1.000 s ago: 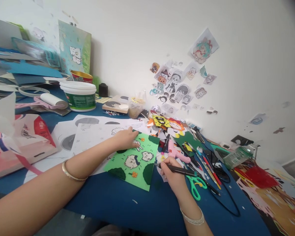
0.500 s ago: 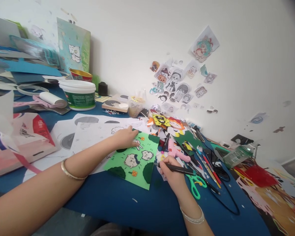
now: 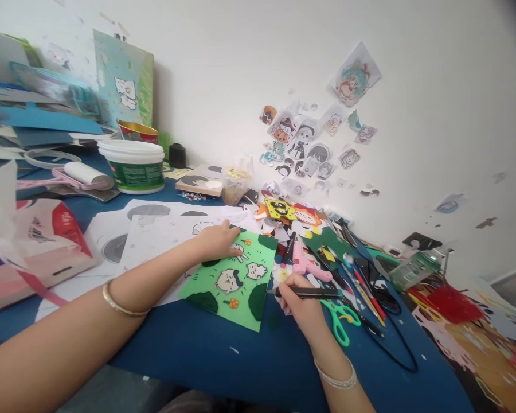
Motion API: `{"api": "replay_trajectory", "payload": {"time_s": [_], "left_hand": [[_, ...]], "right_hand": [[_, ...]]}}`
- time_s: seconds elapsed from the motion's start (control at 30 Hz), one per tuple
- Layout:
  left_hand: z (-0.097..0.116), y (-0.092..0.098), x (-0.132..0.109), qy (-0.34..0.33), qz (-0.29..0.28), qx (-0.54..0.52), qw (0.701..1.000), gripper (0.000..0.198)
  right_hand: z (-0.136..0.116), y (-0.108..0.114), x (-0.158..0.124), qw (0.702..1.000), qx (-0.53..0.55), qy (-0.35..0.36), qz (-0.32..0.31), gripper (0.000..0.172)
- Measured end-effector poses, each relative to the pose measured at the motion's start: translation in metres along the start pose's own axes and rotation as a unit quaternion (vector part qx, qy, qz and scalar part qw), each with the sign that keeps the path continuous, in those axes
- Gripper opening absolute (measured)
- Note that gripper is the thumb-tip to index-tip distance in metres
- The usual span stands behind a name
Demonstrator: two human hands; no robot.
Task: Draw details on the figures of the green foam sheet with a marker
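Observation:
A light green card [image 3: 241, 310] with dark green patches, small orange flowers and pale cartoon animals lies on the blue table. My left hand [image 3: 218, 241] rests on its upper left edge, fingers over the card's corner, thumb on its surface, apart from the other fingers. My right hand [image 3: 296, 295] is closed around a black pen [image 3: 318, 293], beside the card's right edge. The pen lies nearly level, its tip pointing left at that edge. Green-handled scissors [image 3: 339, 321] lie just right of my right hand.
A pink glue gun [image 3: 307, 264], several pens and a black cable [image 3: 406, 353] lie to the right. White drawn sheets [image 3: 152, 241] lie beneath my left forearm. A white-and-green tub [image 3: 133, 166] and a red-and-white bag [image 3: 47, 241] stand at the left. A clear bottle [image 3: 419, 268] lies at the right.
The view has shifted slightly. The pen in my right hand has turned a little and is now more level. My left hand stays on the card.

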State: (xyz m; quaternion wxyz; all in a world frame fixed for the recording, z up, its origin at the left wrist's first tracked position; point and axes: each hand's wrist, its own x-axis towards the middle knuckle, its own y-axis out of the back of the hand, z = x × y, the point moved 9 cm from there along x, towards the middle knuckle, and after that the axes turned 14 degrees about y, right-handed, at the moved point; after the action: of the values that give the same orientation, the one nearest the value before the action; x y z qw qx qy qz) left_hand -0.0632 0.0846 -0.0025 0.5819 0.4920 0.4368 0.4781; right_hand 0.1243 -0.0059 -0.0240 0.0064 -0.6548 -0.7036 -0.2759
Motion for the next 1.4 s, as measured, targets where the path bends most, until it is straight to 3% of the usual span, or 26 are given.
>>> {"api": "replay_trajectory", "payload": {"time_s": [1.0, 1.4], "left_hand": [[0.002, 0.002, -0.003, 0.009, -0.005, 0.02, 1.0, 0.06], [0.002, 0.003, -0.004, 0.014, -0.009, 0.023, 1.0, 0.059]], "right_hand": [[0.0, 0.003, 0.001, 1.0, -0.007, -0.014, 0.019, 0.02], [-0.01, -0.001, -0.012, 1.0, -0.007, 0.001, -0.017, 0.018]]}}
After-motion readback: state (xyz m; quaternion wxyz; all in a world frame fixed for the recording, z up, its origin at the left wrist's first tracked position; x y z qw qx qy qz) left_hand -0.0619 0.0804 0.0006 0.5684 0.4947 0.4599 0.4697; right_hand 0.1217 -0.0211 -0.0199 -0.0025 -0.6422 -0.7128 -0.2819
